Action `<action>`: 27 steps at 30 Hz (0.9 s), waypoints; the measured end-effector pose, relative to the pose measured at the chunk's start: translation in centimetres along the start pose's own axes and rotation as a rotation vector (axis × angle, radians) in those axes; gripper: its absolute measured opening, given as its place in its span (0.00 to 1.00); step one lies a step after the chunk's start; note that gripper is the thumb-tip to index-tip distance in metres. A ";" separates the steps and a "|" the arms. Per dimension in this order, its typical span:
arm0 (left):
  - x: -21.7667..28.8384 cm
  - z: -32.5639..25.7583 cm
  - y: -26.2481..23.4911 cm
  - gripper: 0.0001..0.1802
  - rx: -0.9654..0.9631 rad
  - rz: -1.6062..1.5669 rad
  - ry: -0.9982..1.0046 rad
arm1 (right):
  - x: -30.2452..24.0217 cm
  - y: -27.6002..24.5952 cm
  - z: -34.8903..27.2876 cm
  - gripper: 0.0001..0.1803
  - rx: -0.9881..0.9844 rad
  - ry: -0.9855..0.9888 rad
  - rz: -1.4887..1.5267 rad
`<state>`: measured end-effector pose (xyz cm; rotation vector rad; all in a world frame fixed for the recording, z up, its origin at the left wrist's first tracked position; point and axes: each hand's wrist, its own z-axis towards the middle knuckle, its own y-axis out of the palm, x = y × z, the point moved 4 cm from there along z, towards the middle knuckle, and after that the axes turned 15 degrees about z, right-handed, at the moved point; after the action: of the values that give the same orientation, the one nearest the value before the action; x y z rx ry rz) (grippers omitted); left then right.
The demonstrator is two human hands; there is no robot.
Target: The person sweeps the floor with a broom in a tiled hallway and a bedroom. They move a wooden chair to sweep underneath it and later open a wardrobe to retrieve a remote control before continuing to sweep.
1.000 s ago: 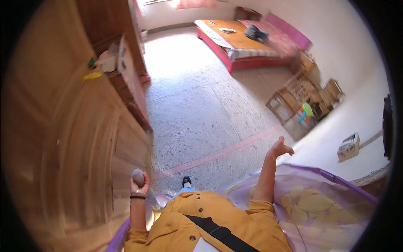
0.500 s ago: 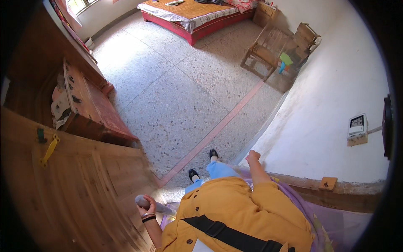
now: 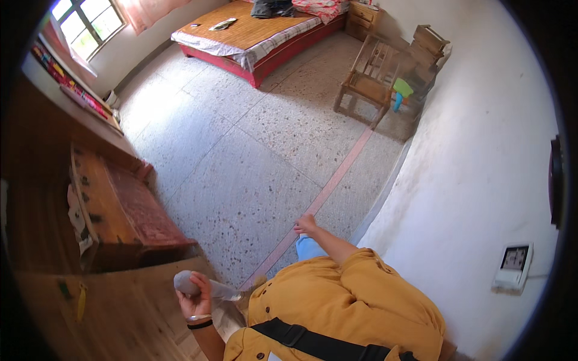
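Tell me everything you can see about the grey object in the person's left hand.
The grey object is long, with a rounded, dull grey end and a paler, glossier part running right to a narrow tip. Its material and kind cannot be told. It lies roughly level, slightly tilted, held up in the air beside the wooden door. Only the left hand touches it, fingers wrapped around its thick end.

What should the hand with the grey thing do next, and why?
Probably lower the left hand toward the wooden surface beside it. It grips a grey rounded object raised in the air, while the right hand hangs empty over the speckled floor.
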<state>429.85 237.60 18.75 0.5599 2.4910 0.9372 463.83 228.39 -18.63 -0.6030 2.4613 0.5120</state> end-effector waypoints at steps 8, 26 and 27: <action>-19.7 6.9 10.8 0.16 -0.124 0.523 -0.400 | -11.4 12.6 -8.5 0.24 -0.464 0.227 -0.132; -25.7 20.1 20.2 0.10 -0.484 2.092 -1.140 | -26.7 7.8 -0.8 0.14 -0.193 0.018 1.061; -25.7 21.3 20.9 0.09 -0.564 2.140 -1.242 | -26.7 7.3 -0.7 0.13 -0.143 -0.007 1.108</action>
<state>466.71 250.23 24.64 2.4311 -0.1763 0.9920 479.72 242.25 -0.74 0.7968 2.5720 1.0771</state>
